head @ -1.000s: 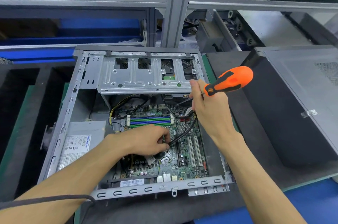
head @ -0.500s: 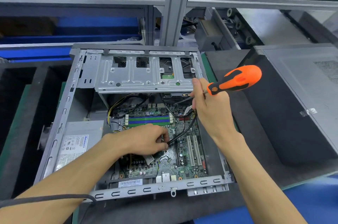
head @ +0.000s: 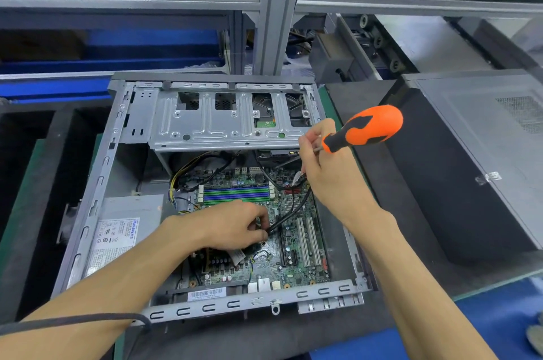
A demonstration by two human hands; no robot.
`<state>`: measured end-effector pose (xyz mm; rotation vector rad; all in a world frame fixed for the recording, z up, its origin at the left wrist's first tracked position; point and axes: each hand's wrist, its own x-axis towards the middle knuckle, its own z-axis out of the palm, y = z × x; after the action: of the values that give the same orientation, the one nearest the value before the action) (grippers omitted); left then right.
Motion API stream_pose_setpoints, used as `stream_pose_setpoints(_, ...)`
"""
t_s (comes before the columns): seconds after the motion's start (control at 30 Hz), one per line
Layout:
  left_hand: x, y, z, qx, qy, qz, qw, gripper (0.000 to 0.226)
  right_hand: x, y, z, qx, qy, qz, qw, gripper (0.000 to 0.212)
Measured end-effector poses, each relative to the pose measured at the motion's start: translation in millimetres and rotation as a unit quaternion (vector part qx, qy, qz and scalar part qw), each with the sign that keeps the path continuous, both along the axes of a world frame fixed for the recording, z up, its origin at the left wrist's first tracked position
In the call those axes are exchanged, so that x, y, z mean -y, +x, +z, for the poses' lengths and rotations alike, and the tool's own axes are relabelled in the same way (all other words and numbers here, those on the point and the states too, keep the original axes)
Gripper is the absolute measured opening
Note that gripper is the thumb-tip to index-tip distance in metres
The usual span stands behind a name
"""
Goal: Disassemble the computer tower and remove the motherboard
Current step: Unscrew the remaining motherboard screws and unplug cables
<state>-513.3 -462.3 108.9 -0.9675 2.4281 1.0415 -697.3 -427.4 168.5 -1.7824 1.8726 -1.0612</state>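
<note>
Fingertips of the left hand [head: 232, 226] curl down and pinch the end of a thin black rubbery cable [head: 289, 213] where it meets the green printed motherboard [head: 289, 260], near the board's middle. The cable arcs up and right to the right hand [head: 329, 171], whose fingers are folded around the metal shaft of an orange-and-black screwdriver [head: 364, 129]; its bulbous, smooth plastic handle sticks out to the upper right, clear of the palm. Whether the right fingers also hold the cable's far end cannot be told.

The motherboard lies flat on the floor of an open grey sheet-metal computer case [head: 97, 183], lying on its side with the cover off. Long blue and green memory slots [head: 236, 195] run crosswise just beyond the left hand, and two pale, narrow expansion slots [head: 308, 242] run lengthwise to its right. A stamped, ribbed metal drive cage [head: 223, 124] with square cut-outs spans the far end of the case. A boxy grey power supply with a white printed label [head: 117, 239] fills the left side. Yellow and black wires [head: 188, 171] loop between the cage and the board.

To the right rests a dark case with a grey side panel [head: 482, 154]. Everything sits on a dark matte work surface [head: 367, 171].
</note>
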Motion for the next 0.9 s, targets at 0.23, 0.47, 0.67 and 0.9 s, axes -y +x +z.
stream_pose_setpoints(0.23,-1.2,2.3,0.9,-0.002,-0.003,0.006,1.000,0.022,-4.7,-0.4,6.0,-0.008,0.046,0.033,0.998,0.027)
stream_pose_setpoints(0.47,-0.7,4.8,7.0,-0.014,-0.012,0.021,1.000,0.023,-2.7,-12.0,2.4,0.048,0.052,-0.003,0.997,0.032)
stream_pose_setpoints(0.67,13.4,6.0,57.6,-0.082,-0.153,0.063,0.983,0.018,-1.7,-13.3,2.4,0.027,0.059,-0.002,0.998,0.030)
stream_pose_setpoints(0.9,8.4,-27.3,171.7,-0.403,-0.201,-0.032,0.892,0.043,4.6,-6.0,12.1,-0.073,0.066,0.050,0.994,0.013)
